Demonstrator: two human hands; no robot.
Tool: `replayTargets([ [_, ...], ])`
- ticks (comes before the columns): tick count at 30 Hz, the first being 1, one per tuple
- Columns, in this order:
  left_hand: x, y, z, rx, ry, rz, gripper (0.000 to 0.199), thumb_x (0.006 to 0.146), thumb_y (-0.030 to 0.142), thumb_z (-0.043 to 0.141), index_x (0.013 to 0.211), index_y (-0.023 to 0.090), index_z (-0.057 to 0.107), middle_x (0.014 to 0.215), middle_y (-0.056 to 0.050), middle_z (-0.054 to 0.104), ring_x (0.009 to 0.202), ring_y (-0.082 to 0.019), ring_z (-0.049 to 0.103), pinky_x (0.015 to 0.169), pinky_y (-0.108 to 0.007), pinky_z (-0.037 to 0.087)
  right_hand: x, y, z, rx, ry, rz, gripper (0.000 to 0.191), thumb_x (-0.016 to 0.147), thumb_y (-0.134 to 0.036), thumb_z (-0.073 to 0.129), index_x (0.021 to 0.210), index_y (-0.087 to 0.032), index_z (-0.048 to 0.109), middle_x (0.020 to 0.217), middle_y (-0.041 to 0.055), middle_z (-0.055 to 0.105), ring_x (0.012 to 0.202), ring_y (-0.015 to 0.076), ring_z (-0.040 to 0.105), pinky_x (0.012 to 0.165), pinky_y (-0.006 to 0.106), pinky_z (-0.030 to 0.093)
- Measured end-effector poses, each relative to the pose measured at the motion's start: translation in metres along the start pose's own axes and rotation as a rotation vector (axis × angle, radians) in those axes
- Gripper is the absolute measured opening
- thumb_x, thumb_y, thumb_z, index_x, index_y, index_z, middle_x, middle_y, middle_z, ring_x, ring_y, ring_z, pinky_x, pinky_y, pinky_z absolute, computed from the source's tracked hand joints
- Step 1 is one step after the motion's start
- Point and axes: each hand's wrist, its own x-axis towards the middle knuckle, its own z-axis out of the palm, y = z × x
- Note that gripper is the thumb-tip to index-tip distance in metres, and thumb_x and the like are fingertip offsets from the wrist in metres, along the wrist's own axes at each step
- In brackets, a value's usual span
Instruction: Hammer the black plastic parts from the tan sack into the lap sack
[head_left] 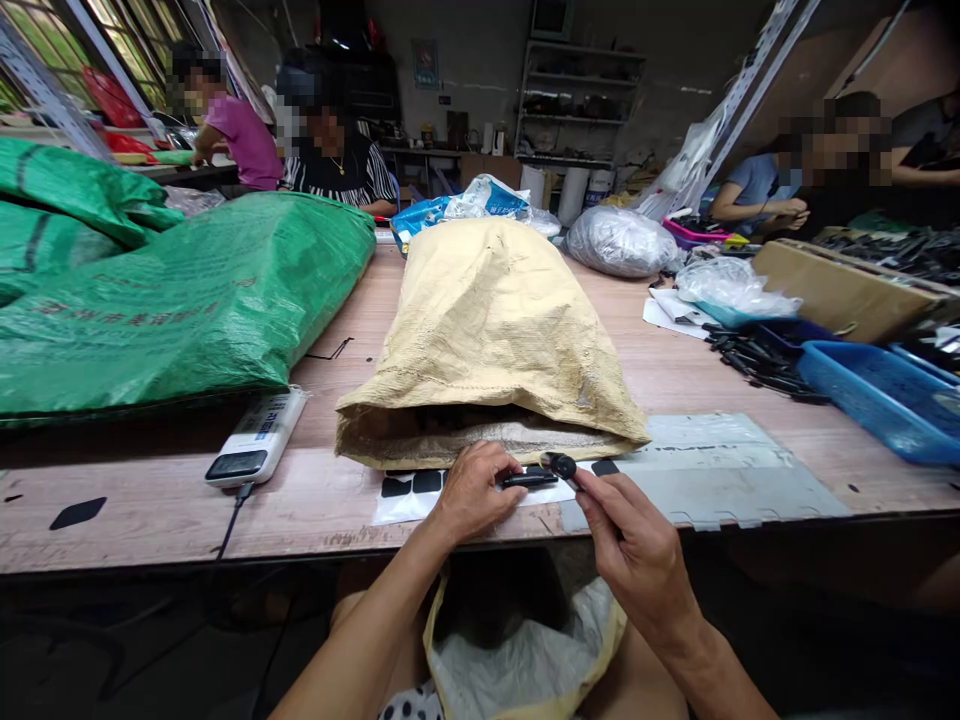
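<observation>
My left hand (pixel 474 492) is closed at the table's front edge, fingertips and thumb on a slim black rod-like part (pixel 531 480). Just right of it, my right hand (pixel 634 535) pinches a small black piece with a round, shiny end (pixel 559 465). Both hands are over a white backing sheet (pixel 390 510) bearing black rounded-square pads (pixel 427 482). Behind them lies a tan woven sack (pixel 495 310), its mouth open toward me and its inside dark. A second open sack (pixel 517 660) with a pale lining sits at my lap, below the table edge.
A large green sack (pixel 187 300) fills the left side, with a white power bank (pixel 255 440) and its cable before it. A grey sheet (pixel 720 475) lies right of my hands. Blue bins (pixel 877 390) and black parts (pixel 765 365) stand farther right. Several people work around.
</observation>
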Motion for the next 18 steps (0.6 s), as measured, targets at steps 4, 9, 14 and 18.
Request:
replayTargets([
  [4, -0.001, 0.000, 0.000, 0.004, 0.013, 0.006, 0.010, 0.077, 0.021, 0.074, 0.087, 0.022, 0.072, 0.083, -0.001, 0.064, 0.087, -0.020, 0.058, 0.081, -0.031, 0.042, -0.004, 0.003, 0.005, -0.050, -0.086, 0.027, 0.040, 0.098, -0.016, 0.049, 0.134, -0.029, 0.061, 0.093, 0.0056, 0.065, 0.086, 0.0191, 0.065, 0.078, 0.033, 0.055],
  [9, -0.001, -0.001, 0.000, -0.018, 0.007, 0.022, 0.010, 0.077, 0.020, 0.074, 0.087, 0.022, 0.073, 0.083, -0.001, 0.064, 0.087, -0.019, 0.058, 0.080, -0.030, 0.042, 0.003, -0.008, 0.011, 0.018, -0.021, -0.023, 0.043, 0.097, -0.016, 0.051, 0.137, -0.029, 0.058, 0.102, 0.0071, 0.066, 0.094, 0.0202, 0.065, 0.083, 0.034, 0.055],
  [14, -0.002, 0.000, -0.001, -0.030, -0.001, 0.010, 0.009, 0.076, 0.019, 0.075, 0.084, 0.022, 0.072, 0.081, -0.001, 0.063, 0.085, -0.019, 0.057, 0.079, -0.031, 0.041, 0.005, -0.008, 0.016, -0.020, -0.118, -0.004, 0.037, 0.099, -0.019, 0.047, 0.131, -0.027, 0.062, 0.093, 0.0059, 0.066, 0.086, 0.0184, 0.065, 0.076, 0.031, 0.055],
  [18, -0.002, 0.002, -0.002, -0.030, 0.005, 0.000, 0.014, 0.074, 0.018, 0.075, 0.087, 0.021, 0.071, 0.085, -0.001, 0.065, 0.088, -0.020, 0.058, 0.081, -0.031, 0.042, 0.015, 0.019, 0.001, -0.079, -0.030, 0.013, 0.034, 0.097, -0.022, 0.054, 0.129, -0.027, 0.064, 0.106, 0.0059, 0.069, 0.097, 0.0185, 0.066, 0.087, 0.031, 0.054],
])
